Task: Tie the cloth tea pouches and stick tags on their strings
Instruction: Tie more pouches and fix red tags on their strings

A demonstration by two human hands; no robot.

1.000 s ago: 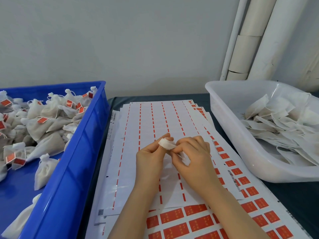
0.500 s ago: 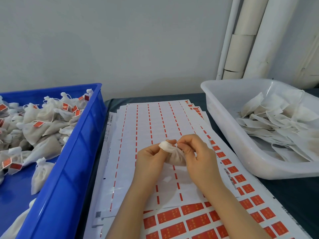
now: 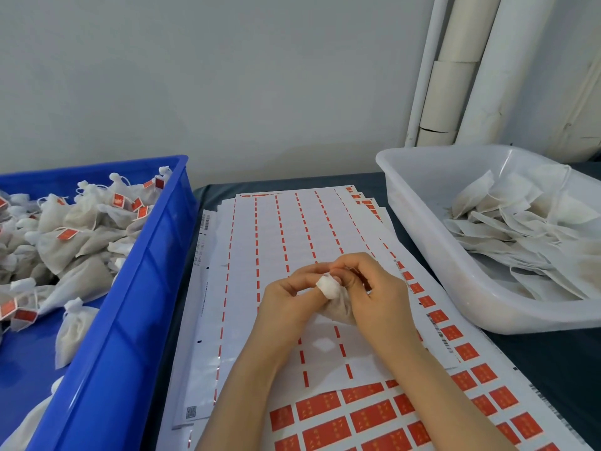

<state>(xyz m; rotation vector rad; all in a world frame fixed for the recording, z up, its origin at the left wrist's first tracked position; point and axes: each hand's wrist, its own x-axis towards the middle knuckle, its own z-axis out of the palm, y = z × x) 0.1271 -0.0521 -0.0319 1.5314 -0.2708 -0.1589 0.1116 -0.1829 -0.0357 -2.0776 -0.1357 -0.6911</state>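
A small white cloth tea pouch (image 3: 336, 301) is held between both hands above the sticker sheets. My left hand (image 3: 286, 304) pinches its bunched white top with thumb and fingers. My right hand (image 3: 379, 296) curls round the pouch's neck and body from the right, fingers bent at the top. The pouch's string is hidden by my fingers. Red tag stickers (image 3: 367, 415) fill the sheet nearest me.
A blue crate (image 3: 130, 304) on the left holds several tied pouches with red tags (image 3: 68, 234). A clear plastic tub (image 3: 419, 222) on the right holds flat untied pouches (image 3: 520, 229). Mostly peeled sticker sheets (image 3: 276, 229) cover the dark table. White pipes (image 3: 455, 66) stand at the back right.
The pouch's body has dropped out below my fingers and now hangs between my hands. Both hands have shifted slightly right and nearer to me, still gripping the pouch top.
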